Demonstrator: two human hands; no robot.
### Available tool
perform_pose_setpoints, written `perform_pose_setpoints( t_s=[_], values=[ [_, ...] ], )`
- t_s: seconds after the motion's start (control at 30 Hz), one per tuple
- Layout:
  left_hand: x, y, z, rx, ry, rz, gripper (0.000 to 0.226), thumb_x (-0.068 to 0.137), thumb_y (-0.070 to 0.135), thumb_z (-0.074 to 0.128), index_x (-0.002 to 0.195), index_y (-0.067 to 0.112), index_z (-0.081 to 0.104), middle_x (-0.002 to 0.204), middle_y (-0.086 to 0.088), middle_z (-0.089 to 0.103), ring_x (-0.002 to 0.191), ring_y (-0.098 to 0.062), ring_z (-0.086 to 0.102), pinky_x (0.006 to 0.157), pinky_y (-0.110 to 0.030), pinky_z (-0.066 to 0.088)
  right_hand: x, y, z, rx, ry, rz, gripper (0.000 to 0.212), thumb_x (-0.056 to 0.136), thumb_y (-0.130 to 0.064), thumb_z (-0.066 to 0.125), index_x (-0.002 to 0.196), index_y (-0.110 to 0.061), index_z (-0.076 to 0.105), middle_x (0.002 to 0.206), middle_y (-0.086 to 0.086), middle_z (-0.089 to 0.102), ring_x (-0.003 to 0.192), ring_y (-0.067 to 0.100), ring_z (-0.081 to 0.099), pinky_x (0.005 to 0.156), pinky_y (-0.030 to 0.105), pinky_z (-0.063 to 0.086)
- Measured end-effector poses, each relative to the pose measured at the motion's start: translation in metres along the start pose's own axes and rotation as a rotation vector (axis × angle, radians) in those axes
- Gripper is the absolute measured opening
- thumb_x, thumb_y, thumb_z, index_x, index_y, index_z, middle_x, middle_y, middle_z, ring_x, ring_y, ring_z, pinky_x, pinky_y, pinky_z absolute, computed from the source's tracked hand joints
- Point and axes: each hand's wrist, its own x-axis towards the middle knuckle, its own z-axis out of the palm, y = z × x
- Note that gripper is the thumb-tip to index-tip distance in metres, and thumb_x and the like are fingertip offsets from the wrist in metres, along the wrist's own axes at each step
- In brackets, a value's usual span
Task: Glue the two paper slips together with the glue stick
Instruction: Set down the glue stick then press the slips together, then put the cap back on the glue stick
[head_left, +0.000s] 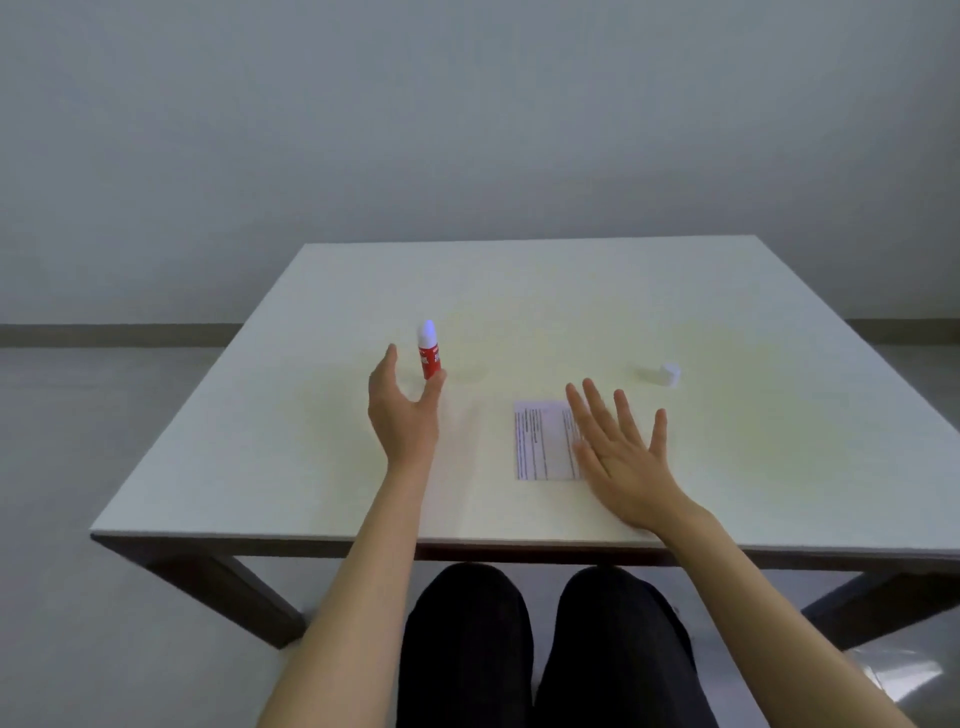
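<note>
A red glue stick (429, 352) with its white tip bared stands upright on the white table (519, 291), left of centre. My left hand (402, 410) is open just in front of it, thumb and fingers spread to either side, not gripping. A printed paper slip (543, 441) lies flat at the table's middle. My right hand (621, 452) is open with fingers spread, lying over the slip's right part. I can make out only one slip; whether a second lies with it I cannot tell. The glue stick's white cap (669, 374) lies to the right.
The table's near edge (467, 538) runs just in front of my knees. A plain grey wall stands behind the table. Dark table legs show at the lower left and right.
</note>
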Motion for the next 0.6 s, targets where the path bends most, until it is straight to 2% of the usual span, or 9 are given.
perform_pose_setpoints(
  t_s=[0.07, 0.13, 0.2, 0.27, 0.33, 0.4, 0.47, 0.5, 0.6],
  values=[
    [0.013, -0.001, 0.007, 0.055, -0.09, -0.082, 0.071, 0.081, 0.03, 0.069, 0.142, 0.011, 0.038, 0.146, -0.005, 0.045, 0.135, -0.021, 0.041, 0.111, -0.031, 0.029, -0.002, 0.0, -0.003, 0.093, 0.046, 0.029, 0.056, 0.099, -0.041, 0.013, 0.139, -0.047, -0.024, 0.156, -0.016, -0.021, 0.145, 0.017, -0.019, 0.11, 0.05, -0.022],
    [0.022, -0.002, 0.014, 0.095, -0.1, -0.091, 0.059, 0.083, 0.031, 0.067, 0.135, 0.009, 0.049, 0.138, -0.005, 0.055, 0.128, -0.024, 0.048, 0.106, -0.033, 0.035, -0.003, -0.002, -0.005, 0.153, 0.09, 0.065, 0.057, 0.1, -0.038, 0.018, 0.144, -0.042, -0.018, 0.159, -0.012, -0.014, 0.147, 0.017, -0.011, 0.112, 0.05, -0.018],
    [0.024, -0.001, 0.019, 0.107, -0.062, -0.028, 0.028, 0.084, 0.028, 0.063, 0.106, 0.011, 0.065, 0.106, -0.006, 0.071, 0.096, -0.026, 0.06, 0.083, -0.034, 0.046, -0.004, -0.007, -0.007, 0.2, 0.105, 0.092, 0.058, 0.1, -0.033, 0.023, 0.147, -0.036, -0.01, 0.161, -0.008, -0.004, 0.148, 0.017, -0.003, 0.114, 0.049, -0.014],
    [0.023, 0.003, 0.021, 0.088, -0.031, 0.006, 0.013, 0.084, 0.023, 0.061, 0.08, 0.012, 0.064, 0.078, -0.008, 0.07, 0.072, -0.023, 0.055, 0.061, -0.028, 0.038, -0.005, -0.012, -0.011, 0.228, 0.118, 0.089, 0.059, 0.099, -0.026, 0.03, 0.149, -0.032, -0.001, 0.161, -0.004, 0.008, 0.148, 0.016, 0.006, 0.115, 0.048, -0.011],
    [0.021, 0.007, 0.021, 0.064, -0.025, -0.027, 0.018, 0.083, 0.023, 0.059, 0.072, 0.01, 0.062, 0.069, -0.005, 0.068, 0.066, -0.019, 0.055, 0.058, -0.025, 0.036, -0.005, -0.019, -0.014, 0.249, 0.177, 0.056, 0.058, 0.097, -0.019, 0.037, 0.149, -0.028, 0.014, 0.156, -0.002, 0.024, 0.145, 0.016, 0.018, 0.117, 0.048, -0.004],
    [0.015, 0.015, 0.02, -0.012, -0.093, -0.059, 0.022, 0.082, 0.027, 0.059, 0.068, 0.01, 0.063, 0.063, 0.002, 0.068, 0.059, -0.008, 0.053, 0.059, -0.025, 0.037, -0.001, -0.028, -0.021, 0.362, 0.267, 0.032, 0.047, 0.095, -0.016, 0.044, 0.141, -0.025, 0.037, 0.144, -0.001, 0.044, 0.133, 0.016, 0.039, 0.116, 0.045, 0.019],
    [0.007, 0.031, 0.021, -0.119, -0.193, -0.064, 0.021, 0.081, 0.029, 0.062, 0.067, 0.014, 0.066, 0.061, 0.008, 0.067, 0.057, -0.002, 0.05, 0.062, -0.022, 0.039, 0.01, -0.042, -0.032, 0.649, 0.289, 0.107, 0.03, 0.094, -0.022, 0.049, 0.123, -0.021, 0.057, 0.122, 0.001, 0.062, 0.105, 0.015, 0.059, 0.095, 0.033, 0.044],
    [0.003, 0.041, 0.021, -0.204, -0.246, -0.079, 0.016, 0.08, 0.029, 0.065, 0.07, 0.017, 0.069, 0.066, 0.008, 0.068, 0.063, -0.004, 0.054, 0.068, -0.023, 0.043, 0.017, -0.048, -0.04, 0.86, 0.236, 0.188, 0.026, 0.095, -0.029, 0.049, 0.115, -0.018, 0.062, 0.109, 0.005, 0.068, 0.089, 0.015, 0.063, 0.081, 0.03, 0.049],
    [-0.011, 0.064, 0.023, -0.461, -0.398, -0.113, 0.003, 0.078, 0.023, 0.071, 0.081, 0.022, 0.073, 0.088, 0.0, 0.074, 0.083, -0.011, 0.067, 0.084, -0.026, 0.049, 0.036, -0.063, -0.058, 1.434, -0.142, 0.431, 0.06, 0.093, -0.056, 0.036, 0.101, -0.004, 0.066, 0.075, 0.011, 0.071, 0.057, 0.02, 0.062, 0.052, 0.026, 0.046]
  ],
)
